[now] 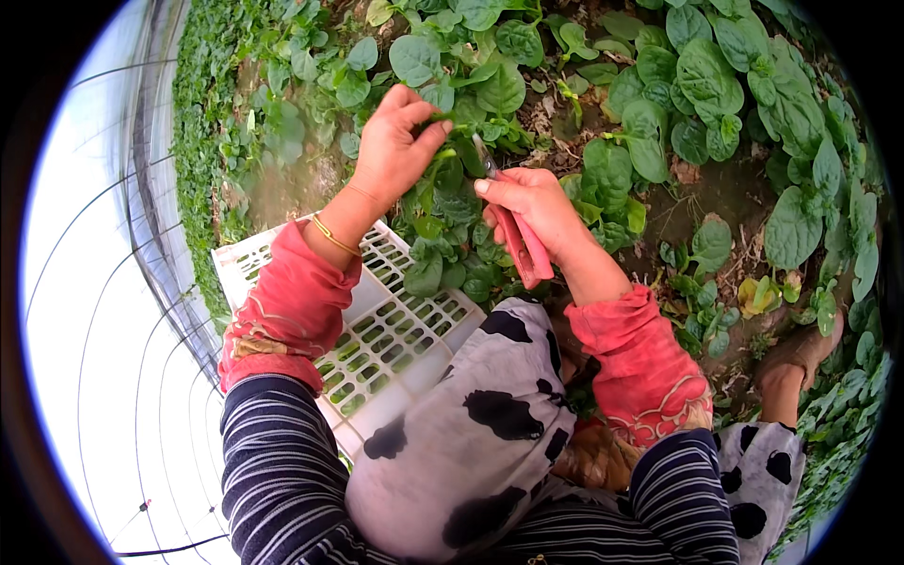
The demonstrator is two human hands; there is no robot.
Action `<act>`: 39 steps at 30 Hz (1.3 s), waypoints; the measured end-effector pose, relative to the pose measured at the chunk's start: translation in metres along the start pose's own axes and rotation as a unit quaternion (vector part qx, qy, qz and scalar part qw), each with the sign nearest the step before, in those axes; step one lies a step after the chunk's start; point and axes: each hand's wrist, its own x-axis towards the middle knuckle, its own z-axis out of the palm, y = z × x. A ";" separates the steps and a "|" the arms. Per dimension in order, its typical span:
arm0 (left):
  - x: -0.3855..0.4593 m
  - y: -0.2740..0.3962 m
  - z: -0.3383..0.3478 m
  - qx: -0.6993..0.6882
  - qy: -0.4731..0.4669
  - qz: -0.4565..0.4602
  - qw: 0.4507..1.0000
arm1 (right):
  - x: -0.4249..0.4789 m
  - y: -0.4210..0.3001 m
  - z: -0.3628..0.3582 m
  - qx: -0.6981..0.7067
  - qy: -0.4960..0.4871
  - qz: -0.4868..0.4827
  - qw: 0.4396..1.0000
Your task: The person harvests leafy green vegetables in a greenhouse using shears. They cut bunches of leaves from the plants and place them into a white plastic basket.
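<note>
Red-handled pruning shears (519,233) are gripped in my right hand (533,208), at the centre of the view. Their metal blades point up and left, close to a green stem. My left hand (402,141) pinches a leafy green shoot (459,127) between thumb and fingers, just left of the blade tips. Broad-leaved green plants (501,88) spread above and behind both hands. Below the hands, more leaves (427,268) hang beside my knee. Whether the blades touch a stem cannot be told.
A white slatted plastic crate (395,332) lies under my left forearm and beside my knee, with green showing through its slots. Brown soil (678,233) with dry leaves lies to the right, near my shoe (798,357). A translucent sheet wall (92,282) curves along the left.
</note>
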 end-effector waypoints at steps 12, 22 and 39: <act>0.009 -0.051 -0.074 -0.047 -0.149 -0.265 0.951 | -0.031 0.015 -0.010 -0.015 -0.063 0.025 0.998; -0.015 -0.153 -0.040 -0.071 -0.167 -0.356 0.917 | 0.026 0.007 0.050 -0.198 -0.053 0.021 0.979; 0.008 -0.154 -0.064 -0.126 -0.255 -0.338 0.897 | 0.110 0.016 0.041 -0.095 -0.001 0.028 0.995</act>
